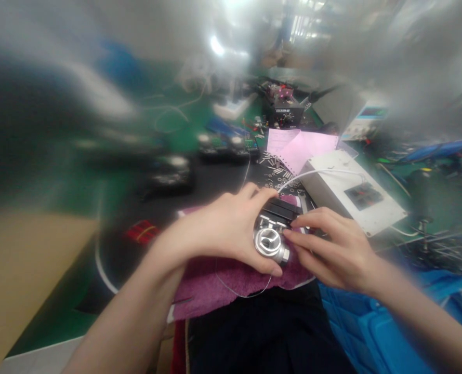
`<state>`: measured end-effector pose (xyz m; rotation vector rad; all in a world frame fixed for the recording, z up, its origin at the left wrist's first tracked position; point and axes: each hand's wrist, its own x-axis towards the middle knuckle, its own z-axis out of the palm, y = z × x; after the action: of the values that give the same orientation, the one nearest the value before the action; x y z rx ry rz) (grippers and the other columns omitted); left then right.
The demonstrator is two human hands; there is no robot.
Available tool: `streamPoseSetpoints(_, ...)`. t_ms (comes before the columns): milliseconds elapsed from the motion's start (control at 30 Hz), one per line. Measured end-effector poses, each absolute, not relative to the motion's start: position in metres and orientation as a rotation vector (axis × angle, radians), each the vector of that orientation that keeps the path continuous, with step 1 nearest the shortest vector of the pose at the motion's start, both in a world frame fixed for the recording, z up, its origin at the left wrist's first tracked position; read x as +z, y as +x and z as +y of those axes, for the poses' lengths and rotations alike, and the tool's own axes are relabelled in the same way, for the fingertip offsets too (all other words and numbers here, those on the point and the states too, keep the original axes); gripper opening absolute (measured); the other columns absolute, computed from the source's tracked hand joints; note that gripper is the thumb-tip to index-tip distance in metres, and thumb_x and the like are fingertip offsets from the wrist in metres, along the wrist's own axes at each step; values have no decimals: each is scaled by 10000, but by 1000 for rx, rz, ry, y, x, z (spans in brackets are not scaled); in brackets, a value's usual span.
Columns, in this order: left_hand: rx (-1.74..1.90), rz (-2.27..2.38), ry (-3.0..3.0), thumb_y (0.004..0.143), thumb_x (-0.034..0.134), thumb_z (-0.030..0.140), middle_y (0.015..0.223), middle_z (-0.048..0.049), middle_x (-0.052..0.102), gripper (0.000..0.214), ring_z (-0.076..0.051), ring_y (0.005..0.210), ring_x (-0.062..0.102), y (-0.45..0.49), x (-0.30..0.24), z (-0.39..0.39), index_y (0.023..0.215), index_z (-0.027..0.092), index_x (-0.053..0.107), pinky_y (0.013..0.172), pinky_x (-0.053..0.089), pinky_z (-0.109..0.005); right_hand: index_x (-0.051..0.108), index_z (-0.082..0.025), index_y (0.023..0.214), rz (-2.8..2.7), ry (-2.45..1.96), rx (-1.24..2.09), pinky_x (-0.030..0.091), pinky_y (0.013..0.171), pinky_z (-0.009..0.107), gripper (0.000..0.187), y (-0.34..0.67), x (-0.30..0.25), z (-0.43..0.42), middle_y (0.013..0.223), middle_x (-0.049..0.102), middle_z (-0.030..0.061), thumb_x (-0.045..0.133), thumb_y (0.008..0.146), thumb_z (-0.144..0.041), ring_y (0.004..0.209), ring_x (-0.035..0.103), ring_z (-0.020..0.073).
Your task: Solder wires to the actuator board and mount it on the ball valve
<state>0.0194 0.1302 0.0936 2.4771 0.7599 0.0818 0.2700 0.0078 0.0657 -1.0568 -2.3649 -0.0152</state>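
My left hand (240, 226) is wrapped round a silver metal valve fitting (269, 242) with a round, hex-edged opening facing up. A black block (279, 210) sits against the fitting's far side. My right hand (334, 246) is at the right side of the fitting, its fingertips pinched close where metal and black block meet; anything between them is too small to make out. Beneath both hands lies a purple towel (207, 291). A thin wire (246, 296) loops over the towel below the fitting.
Loose metal pins and rings (275, 174) are scattered beyond the towel. Pink papers (306, 145) lie behind them. On the right stands a white box (343, 192) with a white cable (316, 171). A red bundle (142, 232) is at left, blue crates (355, 317) at lower right.
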Motion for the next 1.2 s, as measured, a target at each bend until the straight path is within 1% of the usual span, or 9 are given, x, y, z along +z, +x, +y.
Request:
streamPoseSetpoints(267, 91, 744, 2488, 573, 806, 891, 1404, -108, 569, 1216, -384, 1133, 706, 20, 93, 131, 1579, 352, 385, 965, 574, -480, 740, -158, 1249, -2271, -1058, 13, 574, 868, 438, 389, 268, 67, 7, 1254, 638, 141, 762, 861, -134, 1082, 624, 265)
streamPoseSetpoints(367, 96, 748, 2495, 572, 813, 883, 1398, -103, 569, 1209, -384, 1134, 705, 20, 92, 130, 1573, 352, 391, 967, 573, -482, 733, -162, 1296, -2285, -1084, -31, 575, 911, 460, 429, 266, 68, 7, 1340, 612, 156, 768, 869, -159, 1152, 612, 290)
streamPoseSetpoints(500, 106, 754, 2502, 574, 823, 869, 1399, -105, 570, 1218, -383, 1137, 702, 19, 90, 129, 1579, 337, 387, 967, 571, -479, 768, -148, 1190, -2255, -1059, -50, 579, 885, 441, 324, 263, 67, 9, 1270, 640, 142, 776, 866, -152, 1104, 621, 271)
streamPoseSetpoints(600, 105, 746, 2506, 570, 819, 878, 1395, -108, 577, 1227, -374, 1120, 706, 19, 90, 130, 1577, 318, 397, 963, 571, -476, 759, -152, 1247, -2265, -1086, -71, 579, 907, 457, 366, 261, 68, 9, 1312, 626, 156, 779, 882, -171, 1145, 615, 288)
streamPoseSetpoints(700, 105, 748, 2508, 567, 819, 881, 1404, -107, 572, 1234, -372, 1118, 706, 19, 89, 130, 1582, 323, 392, 953, 575, -475, 774, -147, 1184, -2247, -1063, -53, 583, 885, 442, 299, 261, 68, 10, 1271, 643, 148, 764, 886, -147, 1110, 627, 271)
streamPoseSetpoints(833, 102, 752, 2507, 564, 814, 891, 1417, -111, 567, 1248, -377, 1123, 707, 19, 89, 130, 1586, 317, 385, 956, 575, -477, 742, -163, 1281, -2259, -1086, -85, 589, 907, 459, 392, 260, 66, 11, 1333, 629, 156, 775, 891, -167, 1155, 620, 288)
streamPoseSetpoints(1000, 106, 766, 2504, 571, 839, 843, 1404, -105, 572, 1208, -379, 1122, 709, 18, 90, 129, 1577, 339, 398, 955, 572, -469, 744, -167, 1031, -2174, -1115, -77, 584, 798, 418, 164, 263, 63, 7, 1238, 669, 126, 770, 874, -127, 1009, 646, 238)
streamPoseSetpoints(1100, 110, 775, 2505, 560, 848, 824, 1430, -105, 568, 1223, -377, 1099, 718, 19, 89, 129, 1587, 345, 387, 926, 580, -466, 736, -205, 1148, -2129, -1183, -49, 592, 777, 391, 257, 266, 65, 1, 1226, 668, 107, 745, 904, -126, 991, 648, 214)
streamPoseSetpoints(1200, 123, 793, 2505, 555, 854, 807, 1428, -102, 583, 1219, -363, 1027, 739, 19, 84, 131, 1590, 359, 391, 867, 588, -456, 699, -218, 1322, -2142, -1230, 9, 611, 866, 391, 378, 267, 67, -3, 1255, 658, 110, 712, 951, -147, 1079, 646, 215)
